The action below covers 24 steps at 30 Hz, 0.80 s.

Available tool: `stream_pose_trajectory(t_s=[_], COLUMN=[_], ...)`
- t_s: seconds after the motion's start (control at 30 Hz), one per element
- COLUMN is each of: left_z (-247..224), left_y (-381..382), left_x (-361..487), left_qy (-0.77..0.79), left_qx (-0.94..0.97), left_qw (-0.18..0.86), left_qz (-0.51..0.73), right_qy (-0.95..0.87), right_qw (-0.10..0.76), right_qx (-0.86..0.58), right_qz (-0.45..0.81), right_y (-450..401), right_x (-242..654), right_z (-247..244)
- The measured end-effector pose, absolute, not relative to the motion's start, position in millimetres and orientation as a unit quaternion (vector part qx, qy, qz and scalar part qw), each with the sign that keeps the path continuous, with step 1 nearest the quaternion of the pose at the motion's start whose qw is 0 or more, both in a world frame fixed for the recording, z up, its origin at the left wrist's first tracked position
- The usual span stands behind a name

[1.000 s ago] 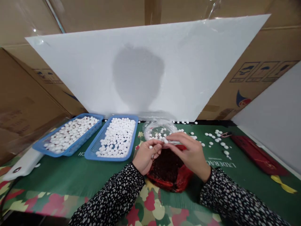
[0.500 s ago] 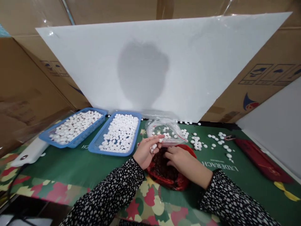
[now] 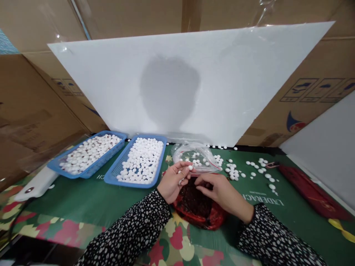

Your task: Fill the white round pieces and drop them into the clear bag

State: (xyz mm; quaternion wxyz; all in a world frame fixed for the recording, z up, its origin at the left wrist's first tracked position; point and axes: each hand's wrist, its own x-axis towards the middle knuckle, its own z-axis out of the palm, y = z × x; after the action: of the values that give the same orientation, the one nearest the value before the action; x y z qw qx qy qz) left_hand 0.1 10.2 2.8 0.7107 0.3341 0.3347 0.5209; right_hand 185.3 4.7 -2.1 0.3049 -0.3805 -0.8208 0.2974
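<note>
On green printed mat [image 3: 83, 203], white board [image 3: 172, 88] leaning against cardboard [image 3: 133, 18]

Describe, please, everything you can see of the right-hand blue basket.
The right-hand blue basket is shallow and rectangular, with rounded corners and perforated sides, and looks like plastic. It stands upright, askew, on the green cover, right of the other basket. White balls cover much of its floor. The left hand and right hand are off it.

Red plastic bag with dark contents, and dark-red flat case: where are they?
Red plastic bag [image 3: 216, 217]: head view, front right side.
Dark-red flat case [image 3: 310, 190]: head view, middle of its upper face.
</note>
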Motion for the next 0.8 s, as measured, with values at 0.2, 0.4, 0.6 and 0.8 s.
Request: stream_pose_trajectory(t_s=[0.2,0.4,0.6,0.8], left_z=[1,2,2,-1], left_y=[9,4,1,2], left_x=[3,10,12,11], left_qy=[0.356,0.358,0.355,0.356], left_qx=[0.359,0.405,0.408,0.407], left_qw=[0.682,0.678,0.686,0.678], left_qz=[0.528,0.498,0.487,0.499], right_qy=[-0.700,-0.620,-0.639,-0.657], right_qw=[0.415,0.523,0.520,0.515], right_qx=[-0.402,-0.418,-0.420,-0.416], right_qz=[0.420,0.409,0.381,0.361], right_y=[10,6,1,-2], right_x=[188,181,177,176], right_z=[1,6,3,1])
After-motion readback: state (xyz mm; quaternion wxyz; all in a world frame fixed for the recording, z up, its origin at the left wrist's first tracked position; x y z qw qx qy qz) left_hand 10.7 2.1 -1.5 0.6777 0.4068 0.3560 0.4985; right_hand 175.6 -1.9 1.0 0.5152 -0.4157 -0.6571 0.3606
